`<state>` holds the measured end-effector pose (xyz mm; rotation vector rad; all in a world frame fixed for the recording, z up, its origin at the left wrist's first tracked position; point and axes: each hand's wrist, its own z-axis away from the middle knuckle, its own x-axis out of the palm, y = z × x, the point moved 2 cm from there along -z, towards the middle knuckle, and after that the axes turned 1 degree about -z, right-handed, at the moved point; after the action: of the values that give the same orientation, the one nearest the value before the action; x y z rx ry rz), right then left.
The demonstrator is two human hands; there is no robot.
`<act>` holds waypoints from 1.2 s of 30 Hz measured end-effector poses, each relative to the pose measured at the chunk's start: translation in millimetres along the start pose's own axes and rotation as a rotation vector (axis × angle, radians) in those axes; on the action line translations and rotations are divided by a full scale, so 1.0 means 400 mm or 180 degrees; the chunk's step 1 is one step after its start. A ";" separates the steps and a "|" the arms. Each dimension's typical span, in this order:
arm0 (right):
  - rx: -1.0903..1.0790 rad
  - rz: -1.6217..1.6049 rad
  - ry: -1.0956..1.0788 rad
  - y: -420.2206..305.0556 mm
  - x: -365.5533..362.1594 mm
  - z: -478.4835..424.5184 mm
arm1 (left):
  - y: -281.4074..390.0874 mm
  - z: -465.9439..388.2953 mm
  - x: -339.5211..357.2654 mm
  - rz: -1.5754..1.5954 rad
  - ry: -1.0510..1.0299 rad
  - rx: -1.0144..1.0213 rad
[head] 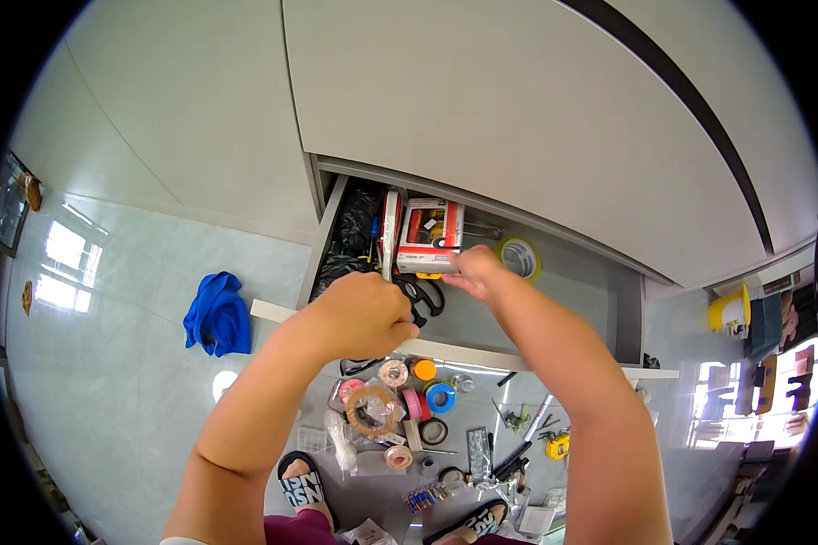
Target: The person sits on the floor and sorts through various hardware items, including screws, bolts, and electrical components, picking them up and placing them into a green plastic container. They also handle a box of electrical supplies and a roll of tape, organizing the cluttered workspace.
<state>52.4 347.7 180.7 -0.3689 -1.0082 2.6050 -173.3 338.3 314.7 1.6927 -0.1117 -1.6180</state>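
Note:
An open grey drawer [572,300] lies before me. My right hand [478,271] grips the near right corner of a red-and-white cardboard box [428,235] with a window in its front. Beneath that edge a bit of yellow [429,276] shows. My left hand [367,310] is curled over the drawer's front left part, its fingers mostly hidden from above; whether it holds something I cannot tell. Close by it are black-handled scissors [431,300] and a long narrow package [389,231] standing on edge. Black plastic bags [360,214] fill the left side.
A roll of clear yellowish tape [519,259] rests right of the box. On the floor in front are several tape rolls [371,409], batteries [428,497], a yellow tape measure [557,446] and small tools. A blue cloth [218,315] lies left. Cabinet panels [484,88] rise behind the drawer.

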 end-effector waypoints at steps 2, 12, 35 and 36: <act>-0.0147 -0.0034 -0.0044 0.016 0.025 -0.025 | 0.007 -0.003 -0.004 -0.0192 -0.0281 -0.0105; -0.0593 0.1784 -0.0070 -0.006 0.025 0.003 | -0.013 -0.025 0.067 0.0083 0.0066 -0.0043; -0.3368 0.2222 0.1408 0.521 -0.363 0.633 | 0.474 -0.124 0.376 -0.0325 0.1351 0.1526; -0.3298 0.2019 0.1459 0.582 -0.397 0.609 | 0.490 -0.124 0.427 -0.0477 0.1314 0.1746</act>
<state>65.1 -23.0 215.2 -1.6441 -2.2232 1.9755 -12.5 130.8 282.7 2.4763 -0.2440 -1.3786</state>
